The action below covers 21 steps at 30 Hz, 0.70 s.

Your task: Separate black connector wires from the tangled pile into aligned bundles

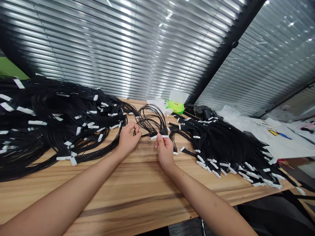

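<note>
In the middle of the wooden table [137,183], a looped bundle of thin black cables [150,114] arches between my two hands. My right hand [165,152] pinches white connectors [162,136] at the cable ends between thumb and fingers. A further white connector [153,137] sits just left of that grip. My left hand [128,139] is closed in a loose pinch at the left side of the loop, with dark strands showing between thumb and forefinger. Its fingertips partly hide the cables there.
A large heap of black cables with white connectors [73,105] covers the left side. Another pile of black cables [221,144] lies at the right. Behind stand a green tissue pack [175,106] and clear plastic bags [232,116]. Metal blinds [118,49] rise along the back edge.
</note>
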### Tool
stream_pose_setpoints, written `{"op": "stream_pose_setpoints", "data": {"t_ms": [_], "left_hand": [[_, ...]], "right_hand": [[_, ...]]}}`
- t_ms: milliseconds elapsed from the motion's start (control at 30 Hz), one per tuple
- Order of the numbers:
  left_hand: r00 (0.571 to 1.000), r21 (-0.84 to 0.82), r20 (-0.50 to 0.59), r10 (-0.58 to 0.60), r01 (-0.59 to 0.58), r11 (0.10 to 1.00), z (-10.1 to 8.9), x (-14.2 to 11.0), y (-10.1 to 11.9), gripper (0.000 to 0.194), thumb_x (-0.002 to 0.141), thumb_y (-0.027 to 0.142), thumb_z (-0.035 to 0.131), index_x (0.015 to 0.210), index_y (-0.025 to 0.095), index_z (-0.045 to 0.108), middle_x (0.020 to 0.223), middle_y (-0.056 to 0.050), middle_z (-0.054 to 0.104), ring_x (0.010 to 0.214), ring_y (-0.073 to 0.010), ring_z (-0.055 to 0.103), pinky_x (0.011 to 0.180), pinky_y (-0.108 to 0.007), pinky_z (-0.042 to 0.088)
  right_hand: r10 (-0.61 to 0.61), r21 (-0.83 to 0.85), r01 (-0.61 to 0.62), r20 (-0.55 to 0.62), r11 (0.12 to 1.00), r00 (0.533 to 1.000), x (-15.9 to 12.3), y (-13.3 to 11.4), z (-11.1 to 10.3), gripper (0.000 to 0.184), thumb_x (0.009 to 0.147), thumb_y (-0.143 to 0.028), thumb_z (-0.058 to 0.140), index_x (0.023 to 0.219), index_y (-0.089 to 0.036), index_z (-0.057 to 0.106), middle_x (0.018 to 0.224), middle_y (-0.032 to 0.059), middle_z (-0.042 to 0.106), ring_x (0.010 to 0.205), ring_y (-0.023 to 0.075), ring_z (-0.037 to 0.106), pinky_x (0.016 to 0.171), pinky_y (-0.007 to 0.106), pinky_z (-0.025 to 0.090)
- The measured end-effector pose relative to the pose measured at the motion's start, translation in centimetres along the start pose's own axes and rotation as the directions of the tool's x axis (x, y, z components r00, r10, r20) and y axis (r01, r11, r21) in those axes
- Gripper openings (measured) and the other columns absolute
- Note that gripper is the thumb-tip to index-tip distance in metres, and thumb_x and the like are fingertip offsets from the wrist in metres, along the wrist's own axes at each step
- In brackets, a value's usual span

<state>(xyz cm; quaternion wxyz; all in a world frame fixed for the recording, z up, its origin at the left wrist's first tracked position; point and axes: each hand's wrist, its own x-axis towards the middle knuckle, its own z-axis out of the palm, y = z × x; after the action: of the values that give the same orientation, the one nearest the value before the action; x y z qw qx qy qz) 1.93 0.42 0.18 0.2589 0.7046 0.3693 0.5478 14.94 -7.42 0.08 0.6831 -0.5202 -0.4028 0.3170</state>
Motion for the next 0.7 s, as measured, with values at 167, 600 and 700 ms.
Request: {"op": "stream_pose_setpoints", "data": {"t_ms": [167, 600, 700], "left_hand": [[0.992, -0.157, 0.116, -0.059, 0.077, 0.985, -0.1, -0.2, 0.5, 0.007, 0.08, 0.022, 0.051, 0.074, 0.02, 0.053, 0.073, 0.001, 0.066, 0.072, -0.0154, 0.061, 0.078, -0.031, 0.043], [0.994, 0.126, 0.078, 0.07, -0.08, 0.989, 0.0, -0.8, 1.2, 0.013, 0.085, 0.034, 0.061, 0.083, 0.023, 0.066, 0.085, 0.003, 0.072, 0.075, -0.0154, 0.058, 0.082, -0.033, 0.035], [0.995, 0.048, 0.077, 0.069, -0.073, 0.996, 0.1, -0.7, 1.2, 0.014, 0.084, 0.034, 0.061, 0.078, 0.021, 0.065, 0.078, 0.003, 0.07, 0.071, -0.0147, 0.057, 0.078, -0.032, 0.036]], "right_hand": [[0.002, -0.012, -0.002, 0.005, 1.0, 1.0, 0.1, 0.1, -0.1, 0.041, 0.079, -0.057, 0.058, 0.062, -0.02, 0.05, 0.049, -0.0061, 0.043, 0.049, 0.0105, 0.039, 0.051, 0.025, 0.033], [0.036, -0.033, -0.034, 0.057, 0.999, 0.998, 0.2, 0.6, -0.1, 0.043, 0.082, -0.054, 0.056, 0.056, -0.021, 0.046, 0.05, -0.0053, 0.044, 0.05, 0.0109, 0.04, 0.052, 0.026, 0.033], [0.029, -0.039, -0.027, 0.064, 0.999, 0.998, 0.1, 0.6, -0.1, 0.042, 0.081, -0.054, 0.056, 0.056, -0.021, 0.046, 0.05, -0.0053, 0.044, 0.049, 0.0109, 0.04, 0.051, 0.026, 0.033]]}}
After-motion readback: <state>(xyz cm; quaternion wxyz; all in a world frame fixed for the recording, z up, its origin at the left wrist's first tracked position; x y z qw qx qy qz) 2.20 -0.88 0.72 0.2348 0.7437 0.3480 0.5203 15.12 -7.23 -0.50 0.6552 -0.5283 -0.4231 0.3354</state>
